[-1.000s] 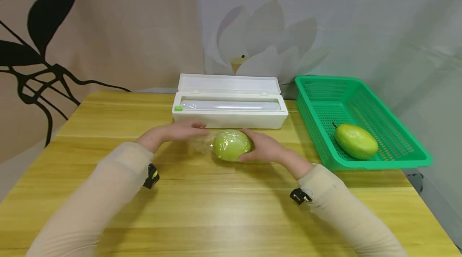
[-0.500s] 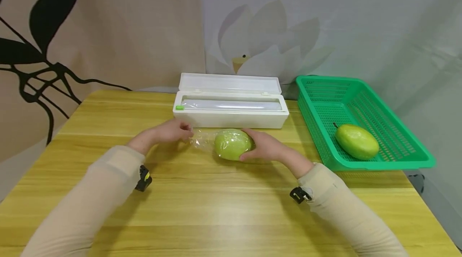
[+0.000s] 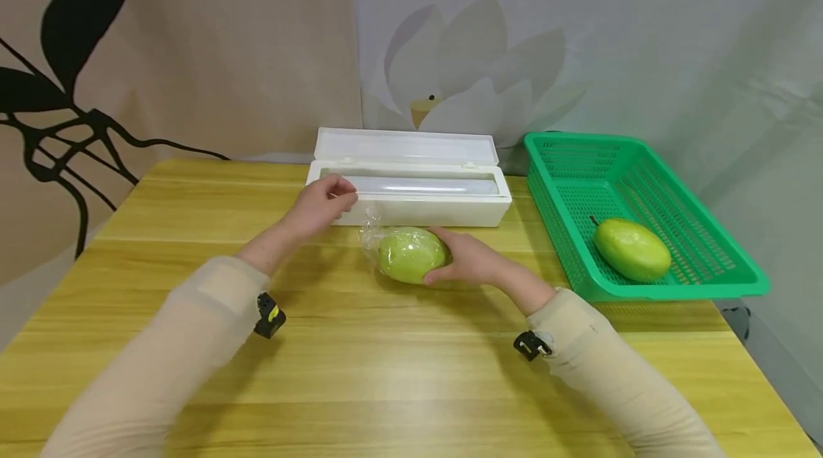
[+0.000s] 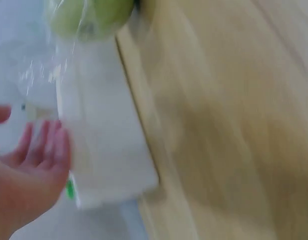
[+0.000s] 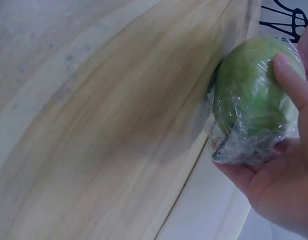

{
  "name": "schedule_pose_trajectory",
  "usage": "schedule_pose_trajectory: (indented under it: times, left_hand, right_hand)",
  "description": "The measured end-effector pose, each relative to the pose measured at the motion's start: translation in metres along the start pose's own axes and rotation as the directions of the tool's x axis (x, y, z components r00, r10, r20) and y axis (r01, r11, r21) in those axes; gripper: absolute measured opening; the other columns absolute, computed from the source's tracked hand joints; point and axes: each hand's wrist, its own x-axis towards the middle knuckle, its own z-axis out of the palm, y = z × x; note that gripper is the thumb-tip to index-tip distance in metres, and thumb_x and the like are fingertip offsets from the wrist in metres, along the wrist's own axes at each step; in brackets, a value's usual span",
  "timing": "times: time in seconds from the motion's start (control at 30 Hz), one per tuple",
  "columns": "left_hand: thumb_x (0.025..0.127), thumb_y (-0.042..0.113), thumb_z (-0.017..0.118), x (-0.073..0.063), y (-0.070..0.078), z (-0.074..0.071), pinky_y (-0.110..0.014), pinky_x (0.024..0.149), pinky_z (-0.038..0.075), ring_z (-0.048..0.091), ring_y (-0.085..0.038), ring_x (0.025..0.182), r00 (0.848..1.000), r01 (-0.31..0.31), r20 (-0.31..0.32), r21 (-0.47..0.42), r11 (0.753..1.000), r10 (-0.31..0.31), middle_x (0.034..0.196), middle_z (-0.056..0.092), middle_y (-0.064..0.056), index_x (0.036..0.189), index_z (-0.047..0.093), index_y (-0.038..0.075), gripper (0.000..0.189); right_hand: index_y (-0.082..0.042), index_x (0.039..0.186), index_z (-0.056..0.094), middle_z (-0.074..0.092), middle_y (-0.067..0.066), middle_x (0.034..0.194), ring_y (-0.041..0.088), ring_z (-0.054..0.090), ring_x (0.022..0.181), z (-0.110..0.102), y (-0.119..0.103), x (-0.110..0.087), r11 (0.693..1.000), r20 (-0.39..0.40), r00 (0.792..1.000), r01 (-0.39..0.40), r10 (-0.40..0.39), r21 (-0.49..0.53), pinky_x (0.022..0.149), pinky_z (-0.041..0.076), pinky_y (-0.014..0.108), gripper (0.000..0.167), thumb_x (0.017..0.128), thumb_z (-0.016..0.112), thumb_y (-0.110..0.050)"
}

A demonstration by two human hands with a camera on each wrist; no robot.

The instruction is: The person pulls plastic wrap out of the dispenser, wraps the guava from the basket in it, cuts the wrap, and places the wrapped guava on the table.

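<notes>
A green mango (image 3: 411, 255) in clear plastic film lies on the table, gripped at its right end by my right hand (image 3: 477, 258). In the right wrist view, the thumb is on the side of the wrapped mango (image 5: 256, 90) and fingers reach under its bunched film. A loose flap of film (image 3: 370, 223) stands up from the mango's left end. My left hand (image 3: 320, 206) hovers by the front left of the white cling film box (image 3: 424, 212). In the left wrist view, the left hand's fingers (image 4: 60, 150) are loosely bent, apart from the thumb, holding nothing.
The box lies lengthwise at the table's back, its lid (image 3: 406, 146) raised and a film roll (image 3: 424, 186) inside. At the right, a green plastic basket (image 3: 553, 229) holds another mango (image 3: 633, 249). A printed curtain (image 3: 257, 51) hangs behind the table (image 3: 386, 372).
My left hand first drew back left with the film's end, stretching it out, then rose toward the box and let go. The flap now stands up. The right hand keeps its grip.
</notes>
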Motion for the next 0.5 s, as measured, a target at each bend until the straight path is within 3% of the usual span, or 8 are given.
schedule_pose_trajectory:
  times: [0.07,0.1,0.2,0.27,0.33,0.5]
  left_hand:
    - [0.097,0.033,0.044,-0.006,-0.004,-0.008,-0.045,0.096,0.047,0.052,-0.036,0.114,0.989,0.025,0.141,0.064,0.998,-0.034,0.127,0.051,-0.024,0.131,0.042,-0.004,0.05]
    - [0.097,0.037,0.044,-0.009,-0.006,-0.01,-0.048,0.101,0.042,0.048,-0.038,0.121,0.971,0.027,0.235,0.098,0.995,-0.049,0.133,0.047,-0.026,0.136,0.037,-0.004,0.058]
    - [0.093,0.045,0.049,-0.017,-0.008,-0.007,-0.053,0.11,0.03,0.032,-0.041,0.135,0.879,-0.041,0.474,0.168,0.985,-0.045,0.147,0.03,-0.025,0.147,0.018,-0.001,0.077]
    - [0.089,0.043,0.058,-0.019,-0.005,0.004,-0.052,0.114,0.022,0.021,-0.039,0.14,0.838,-0.09,0.546,0.138,0.986,0.0,0.153,0.021,-0.022,0.149,0.011,0.003,0.086]
    - [0.086,0.036,0.065,-0.019,-0.002,0.017,-0.051,0.116,0.017,0.018,-0.036,0.142,0.827,-0.158,0.555,0.079,0.984,0.088,0.155,0.017,-0.019,0.15,0.008,0.005,0.091]
    - [0.079,0.018,0.073,-0.017,0.002,0.041,-0.048,0.118,0.006,0.002,-0.032,0.145,0.852,-0.286,0.468,0.037,0.958,0.236,0.157,-0.003,-0.018,0.148,-0.007,0.001,0.107]
  right_hand:
    - [-0.008,0.145,0.03,0.053,0.019,0.133,0.032,0.049,0.124,-0.001,0.0,0.0,1.0,0.002,1.0,-0.002,0.002,0.001,0.108,0.037,0.046,0.089,0.074,0.078,-0.035]
    - [-0.008,0.145,0.03,0.052,0.019,0.134,0.032,0.049,0.124,-0.001,0.0,0.0,1.0,0.003,1.0,-0.004,0.004,-0.001,0.108,0.037,0.046,0.09,0.074,0.078,-0.036]
    - [-0.008,0.145,0.03,0.052,0.019,0.134,0.032,0.049,0.124,-0.001,0.0,0.0,1.0,0.005,1.0,-0.011,0.011,-0.008,0.108,0.037,0.046,0.09,0.074,0.077,-0.036]
    - [-0.007,0.145,0.031,0.053,0.019,0.133,0.032,0.05,0.124,-0.002,0.0,0.001,1.0,0.003,1.0,-0.014,0.014,-0.015,0.107,0.037,0.045,0.09,0.074,0.078,-0.036]
    - [-0.006,0.145,0.031,0.053,0.019,0.133,0.032,0.05,0.124,-0.002,-0.001,0.002,1.0,0.003,1.0,-0.008,0.008,-0.019,0.107,0.038,0.045,0.09,0.074,0.078,-0.035]
    - [-0.007,0.145,0.031,0.053,0.018,0.133,0.031,0.05,0.124,-0.001,-0.003,0.004,1.0,0.01,1.0,0.012,-0.012,0.0,0.107,0.037,0.044,0.088,0.075,0.077,-0.034]
